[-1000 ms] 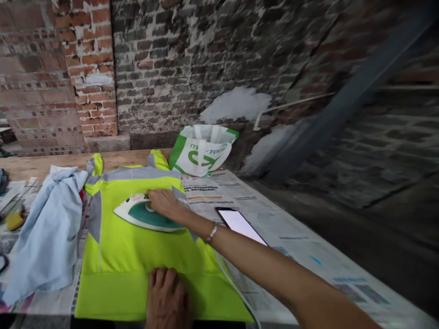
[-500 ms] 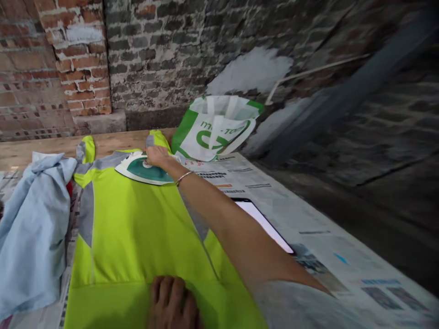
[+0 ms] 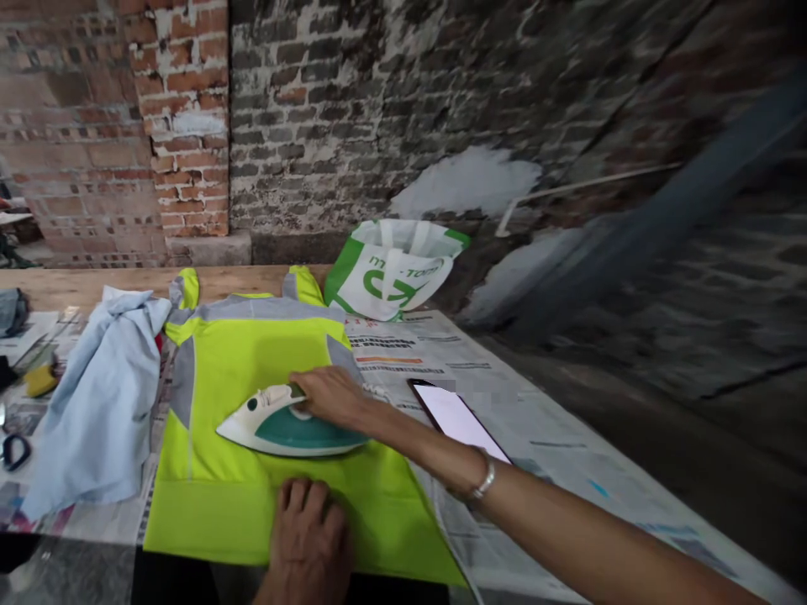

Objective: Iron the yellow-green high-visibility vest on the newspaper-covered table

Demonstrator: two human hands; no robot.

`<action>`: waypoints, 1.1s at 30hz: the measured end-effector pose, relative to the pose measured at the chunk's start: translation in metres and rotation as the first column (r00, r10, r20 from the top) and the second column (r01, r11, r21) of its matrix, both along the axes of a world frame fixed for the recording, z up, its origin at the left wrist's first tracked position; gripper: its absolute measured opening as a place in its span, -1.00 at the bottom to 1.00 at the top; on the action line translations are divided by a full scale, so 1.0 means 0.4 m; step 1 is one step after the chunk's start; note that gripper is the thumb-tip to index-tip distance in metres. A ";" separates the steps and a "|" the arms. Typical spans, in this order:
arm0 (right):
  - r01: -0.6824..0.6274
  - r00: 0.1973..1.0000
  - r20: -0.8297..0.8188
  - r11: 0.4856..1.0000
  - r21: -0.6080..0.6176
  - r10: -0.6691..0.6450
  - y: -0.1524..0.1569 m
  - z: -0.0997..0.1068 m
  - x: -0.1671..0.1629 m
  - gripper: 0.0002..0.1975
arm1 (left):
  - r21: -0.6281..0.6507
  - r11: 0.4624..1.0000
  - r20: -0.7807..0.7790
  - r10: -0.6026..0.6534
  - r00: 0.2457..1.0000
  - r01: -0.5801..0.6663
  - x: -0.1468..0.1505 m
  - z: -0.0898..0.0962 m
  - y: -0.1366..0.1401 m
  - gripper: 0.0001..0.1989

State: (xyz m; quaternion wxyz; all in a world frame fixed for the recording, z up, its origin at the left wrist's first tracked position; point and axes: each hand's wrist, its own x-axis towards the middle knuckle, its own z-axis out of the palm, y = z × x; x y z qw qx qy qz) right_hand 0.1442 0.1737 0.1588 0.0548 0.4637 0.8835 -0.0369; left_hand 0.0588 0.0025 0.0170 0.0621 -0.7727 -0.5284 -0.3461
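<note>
A high-visibility yellow and grey long-sleeved top (image 3: 252, 353) lies spread on the newspaper-covered table. My right hand (image 3: 331, 395) grips the handle of a white and teal clothes iron (image 3: 296, 430), whose soleplate rests on the lower body of the top, its tip pointing left. A bracelet circles that wrist. Close below the iron, my left hand (image 3: 312, 525) lies on the hem with its fingers resting on the fabric; nothing shows in it. The iron's white cord runs down past the right side of the hem.
Left of the top lies a crumpled light blue garment (image 3: 113, 395), with scissors (image 3: 13, 452) and a yellow object (image 3: 40, 381) beyond it. A phone (image 3: 460, 420) rests on newspaper (image 3: 555, 454) to the right. Behind stands a white-green bag (image 3: 394, 273) near the brick wall (image 3: 315, 126).
My right hand has drawn the iron from the top's shoulder area down toward the hem. My left hand stays on the hem. The camera view has shifted, showing more of the table's left side.
</note>
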 end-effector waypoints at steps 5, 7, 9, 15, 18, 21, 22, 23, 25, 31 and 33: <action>0.074 0.997 0.019 0.995 0.063 -0.075 -0.028 -0.009 -0.044 -0.71 | 0.022 1.000 -0.017 0.004 1.000 -0.004 0.000 -0.004 0.001 -0.79; 0.114 0.993 0.013 0.989 0.098 -0.116 0.009 -0.016 -0.067 -0.71 | 0.029 0.999 -0.010 0.017 1.000 -0.016 0.003 -0.004 0.000 -0.80; 0.143 0.990 -0.014 0.981 0.134 -0.142 0.063 -0.024 -0.094 -0.71 | 0.033 0.999 0.000 0.020 1.000 -0.020 0.006 -0.003 -0.001 -0.81; 0.187 0.981 -0.090 0.963 0.195 -0.173 0.234 -0.042 -0.202 -0.63 | -0.020 1.000 0.008 0.012 1.000 -0.012 0.013 -0.005 -0.005 -0.83; 0.181 0.978 -0.145 0.955 0.234 -0.149 0.292 -0.041 -0.249 -0.57 | -0.017 1.000 0.012 0.008 1.000 -0.008 0.012 -0.009 -0.004 -0.85; 0.203 0.968 -0.198 0.947 0.247 -0.156 0.316 -0.034 -0.274 -0.55 | -0.007 1.000 0.025 0.006 1.000 -0.006 0.010 -0.007 -0.003 -0.83; 0.213 0.966 -0.199 0.949 0.234 -0.168 0.317 -0.030 -0.276 -0.56 | -0.008 1.000 0.029 0.006 1.000 -0.006 0.009 -0.005 -0.003 -0.83; 0.224 0.965 -0.189 0.951 0.214 -0.185 0.313 -0.026 -0.274 -0.58 | -0.011 1.000 0.032 0.008 0.999 -0.008 0.009 -0.003 -0.003 -0.83; 0.234 0.966 -0.150 0.957 0.169 -0.210 0.291 -0.018 -0.259 -0.61 | -0.023 1.000 0.028 0.008 1.000 -0.008 0.007 0.000 -0.002 -0.83; 0.137 0.990 -0.052 0.987 0.085 -0.133 0.122 -0.009 -0.141 -0.66 | -0.057 0.998 -0.023 -0.015 1.000 0.014 -0.006 0.003 0.001 -0.83; 0.073 0.997 -0.030 0.996 0.060 -0.071 0.057 -0.008 -0.098 -0.69 | -0.064 0.998 -0.025 -0.024 0.999 0.023 -0.010 0.002 0.001 -0.83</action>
